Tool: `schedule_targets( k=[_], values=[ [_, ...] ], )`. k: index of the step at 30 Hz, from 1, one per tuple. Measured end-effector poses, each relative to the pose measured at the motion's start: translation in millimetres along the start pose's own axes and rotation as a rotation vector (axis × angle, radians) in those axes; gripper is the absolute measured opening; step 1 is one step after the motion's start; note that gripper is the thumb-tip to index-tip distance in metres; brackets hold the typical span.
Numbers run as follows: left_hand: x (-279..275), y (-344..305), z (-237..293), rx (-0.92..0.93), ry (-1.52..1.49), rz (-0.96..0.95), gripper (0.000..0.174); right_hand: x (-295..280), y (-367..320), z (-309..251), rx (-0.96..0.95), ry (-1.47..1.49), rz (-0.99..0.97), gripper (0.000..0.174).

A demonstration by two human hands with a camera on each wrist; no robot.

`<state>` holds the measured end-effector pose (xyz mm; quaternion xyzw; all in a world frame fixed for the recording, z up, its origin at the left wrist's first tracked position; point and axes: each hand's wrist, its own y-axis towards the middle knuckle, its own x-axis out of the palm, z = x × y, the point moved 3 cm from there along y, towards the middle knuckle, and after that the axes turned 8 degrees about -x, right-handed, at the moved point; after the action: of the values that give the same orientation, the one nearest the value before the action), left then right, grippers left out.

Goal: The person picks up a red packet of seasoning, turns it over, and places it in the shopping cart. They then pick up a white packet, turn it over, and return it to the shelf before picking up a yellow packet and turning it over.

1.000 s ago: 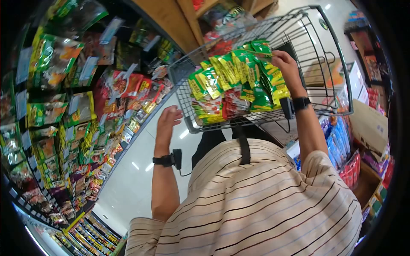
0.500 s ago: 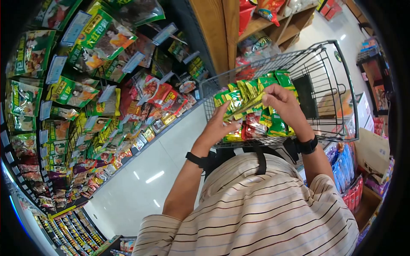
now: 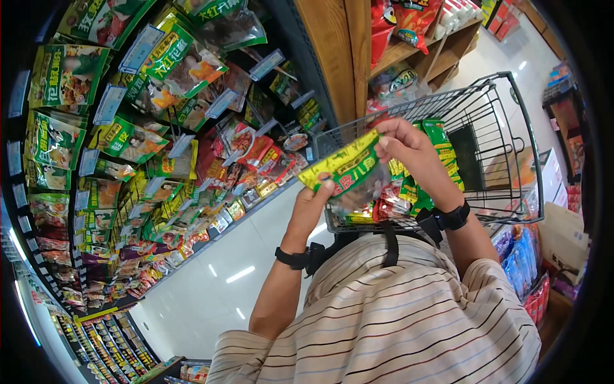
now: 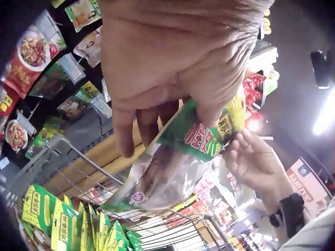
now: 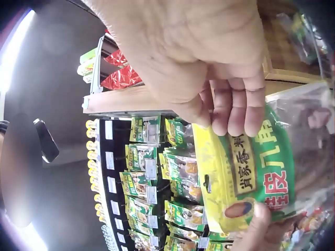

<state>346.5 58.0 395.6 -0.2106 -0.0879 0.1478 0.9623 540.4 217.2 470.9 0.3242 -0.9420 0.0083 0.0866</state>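
Both hands hold one flat green and yellow packet [image 3: 348, 168] with a clear lower part, above the near left corner of a wire shopping cart [image 3: 492, 105]. The left hand [image 3: 309, 208] pinches its left end, thumb on the printed front. At the other end, the right hand [image 3: 409, 150] grips the top corner between thumb and fingers. In the right wrist view the packet [image 5: 246, 172] shows large printed characters and a hang hole in its yellow strip. More green and yellow packets [image 3: 441, 150] lie in the cart beneath the hands, with some red ones.
Shelves of hanging packets [image 3: 182, 70] with price tags fill the left side. A wooden rack [image 3: 355, 64] holding red bags stands beyond the cart. Boxes [image 3: 559, 233] and blue packages [image 3: 521, 262] are at the right. Shiny floor [image 3: 211, 281] lies between shelves and cart.
The left hand has risen from beside the cart to the packet. The packet, first thin and edge-on in the right hand, now faces up between both hands. The view has shifted toward the shelf.
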Motion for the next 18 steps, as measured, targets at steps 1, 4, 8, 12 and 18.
schedule_targets(
  k=[1,4,8,12,18],
  values=[
    [-4.0,0.5,-0.2,-0.016,-0.034,0.057,0.031,-3.8,2.4,7.1,-0.009,-0.031,0.001,0.026],
    [-1.3,-1.2,11.7,-0.035,-0.253,0.023,0.034,-12.8,5.1,25.8,0.006,-0.069,-0.005,0.03],
    [1.8,7.0,16.7,-0.018,-0.41,0.0,0.037,-3.9,-4.6,31.4,0.187,-0.063,-0.114,0.033],
    [5.3,15.5,22.2,-0.027,-0.437,-0.001,0.039,3.4,-7.3,52.3,0.261,0.09,-0.113,0.024],
    [14.6,12.9,32.0,-0.086,-0.324,-0.12,0.041,-6.6,-6.1,53.2,0.319,0.242,0.049,0.014]
  ],
)
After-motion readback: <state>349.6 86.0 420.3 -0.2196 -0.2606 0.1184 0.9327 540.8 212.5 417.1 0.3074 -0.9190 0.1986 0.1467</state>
